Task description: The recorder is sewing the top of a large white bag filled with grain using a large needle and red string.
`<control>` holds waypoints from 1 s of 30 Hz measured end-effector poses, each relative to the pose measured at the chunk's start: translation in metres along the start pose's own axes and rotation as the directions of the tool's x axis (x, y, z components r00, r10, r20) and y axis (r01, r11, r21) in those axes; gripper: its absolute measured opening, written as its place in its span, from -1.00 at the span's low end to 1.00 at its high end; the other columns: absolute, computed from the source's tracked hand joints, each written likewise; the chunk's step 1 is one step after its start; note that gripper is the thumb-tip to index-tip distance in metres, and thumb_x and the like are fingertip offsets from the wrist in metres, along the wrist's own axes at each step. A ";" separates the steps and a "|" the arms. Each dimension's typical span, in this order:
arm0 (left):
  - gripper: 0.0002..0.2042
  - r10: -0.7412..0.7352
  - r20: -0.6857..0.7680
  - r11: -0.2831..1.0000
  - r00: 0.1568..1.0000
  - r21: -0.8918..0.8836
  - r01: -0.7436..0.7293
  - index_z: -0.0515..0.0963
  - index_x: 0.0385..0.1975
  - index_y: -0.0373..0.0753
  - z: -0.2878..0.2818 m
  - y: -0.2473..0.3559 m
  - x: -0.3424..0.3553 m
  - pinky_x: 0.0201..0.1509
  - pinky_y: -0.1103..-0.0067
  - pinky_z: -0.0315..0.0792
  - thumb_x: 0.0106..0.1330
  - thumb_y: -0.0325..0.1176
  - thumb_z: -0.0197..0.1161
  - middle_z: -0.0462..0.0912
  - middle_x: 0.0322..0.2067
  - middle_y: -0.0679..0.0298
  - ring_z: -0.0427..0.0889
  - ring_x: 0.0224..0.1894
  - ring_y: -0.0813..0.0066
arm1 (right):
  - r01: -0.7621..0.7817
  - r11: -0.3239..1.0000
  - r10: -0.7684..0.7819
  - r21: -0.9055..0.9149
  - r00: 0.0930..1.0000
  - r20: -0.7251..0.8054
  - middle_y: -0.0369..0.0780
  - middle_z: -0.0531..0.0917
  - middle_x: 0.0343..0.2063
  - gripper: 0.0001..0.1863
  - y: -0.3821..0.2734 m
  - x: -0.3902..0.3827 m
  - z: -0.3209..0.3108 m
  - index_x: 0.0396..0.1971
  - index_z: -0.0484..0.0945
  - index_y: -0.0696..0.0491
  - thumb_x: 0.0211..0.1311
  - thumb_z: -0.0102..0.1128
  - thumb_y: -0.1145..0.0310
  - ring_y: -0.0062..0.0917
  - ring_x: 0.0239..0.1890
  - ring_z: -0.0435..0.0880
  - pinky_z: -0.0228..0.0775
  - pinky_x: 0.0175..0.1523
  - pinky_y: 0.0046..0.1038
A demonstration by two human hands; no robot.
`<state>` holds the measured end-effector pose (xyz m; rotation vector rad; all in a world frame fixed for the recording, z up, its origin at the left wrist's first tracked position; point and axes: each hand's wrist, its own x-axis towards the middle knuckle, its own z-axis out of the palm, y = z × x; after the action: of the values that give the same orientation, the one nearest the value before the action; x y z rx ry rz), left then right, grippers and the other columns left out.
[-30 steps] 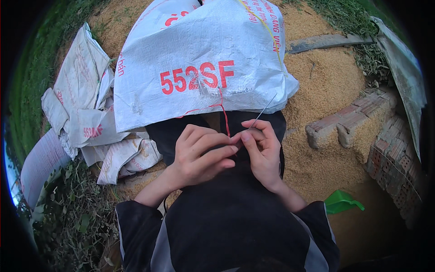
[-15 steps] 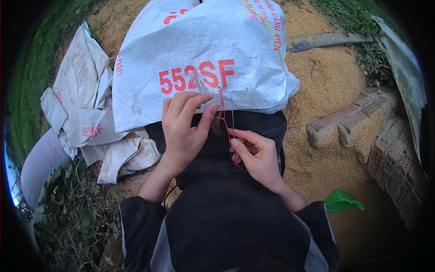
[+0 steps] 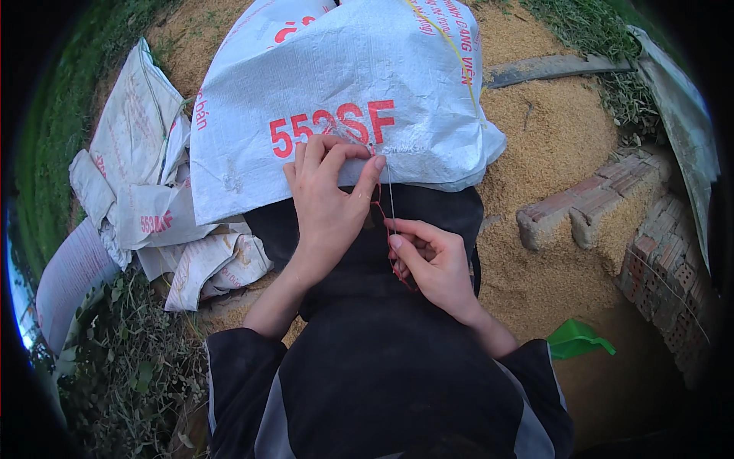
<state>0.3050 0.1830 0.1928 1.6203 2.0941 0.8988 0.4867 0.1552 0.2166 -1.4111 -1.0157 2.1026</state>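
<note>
A white woven sack (image 3: 344,76) with red print lies across my lap. My left hand (image 3: 325,195) is at the sack's near part, thumb and index finger pinched on a red thread (image 3: 378,200) against the fabric. Lower and to the right, my right hand (image 3: 437,264) grips a long thin metal needle (image 3: 391,191) between thumb and fingers. The needle stands nearly upright, its tip close to the sack beside my left thumb. Red thread hangs from the sack down to my right hand, its loose end dangling below the fingers.
Crumpled white sacks (image 3: 138,130) lie at the left beside cut grass (image 3: 130,359). Golden grain husks (image 3: 550,130) spread to the right, with brick blocks (image 3: 589,195), a green plastic piece (image 3: 577,340) and a grey sheet (image 3: 677,115) at the far right.
My left hand has moved up and right onto the sack, and its thumb and index finger have come together on the red thread. My right hand has hardly moved.
</note>
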 end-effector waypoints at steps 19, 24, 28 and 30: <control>-0.80 -0.322 0.144 0.718 0.936 -0.607 0.341 0.49 -0.25 -0.32 -0.002 0.006 -0.004 -0.26 0.70 0.43 0.26 -0.50 0.41 0.64 -0.41 0.34 0.53 -0.39 0.71 | -0.013 1.000 0.012 0.028 1.000 0.023 -0.33 0.63 -0.48 -0.78 -0.009 0.000 0.000 -0.03 0.60 0.25 0.42 0.15 0.49 -0.82 -0.50 0.55 0.41 -0.41 -0.71; -0.78 -0.290 0.090 0.784 0.953 -0.549 0.291 0.48 -0.22 -0.31 -0.003 0.008 -0.008 -0.26 0.70 0.43 0.25 -0.51 0.41 0.64 -0.41 0.32 0.53 -0.39 0.71 | -0.060 0.992 0.052 0.111 0.996 0.072 -0.36 0.61 -0.46 -0.82 -0.005 0.001 0.002 -0.07 0.55 0.20 0.47 0.11 0.43 -0.83 -0.49 0.53 0.39 -0.41 -0.73; -0.76 -0.271 0.061 0.797 0.961 -0.546 0.259 0.47 -0.19 -0.30 -0.002 0.011 -0.009 -0.26 0.69 0.44 0.24 -0.53 0.41 0.63 -0.43 0.33 0.53 -0.40 0.70 | -0.072 0.985 0.059 0.155 0.994 0.089 -0.32 0.62 -0.44 -0.82 -0.006 0.002 0.002 -0.05 0.53 0.21 0.47 0.10 0.46 -0.80 -0.48 0.56 0.44 -0.39 -0.71; -0.75 -0.276 0.072 0.784 0.959 -0.560 0.268 0.46 -0.18 -0.30 -0.003 0.008 -0.007 -0.28 0.69 0.43 0.25 -0.53 0.41 0.62 -0.44 0.33 0.53 -0.40 0.71 | -0.105 0.983 0.089 0.153 0.990 0.111 -0.32 0.62 -0.45 -0.82 -0.007 0.001 0.001 -0.06 0.54 0.20 0.47 0.10 0.44 -0.80 -0.49 0.56 0.43 -0.39 -0.70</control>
<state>0.3111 0.1769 0.1996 0.9741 1.7600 1.2728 0.4851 0.1602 0.2214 -1.3099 -0.8110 2.2923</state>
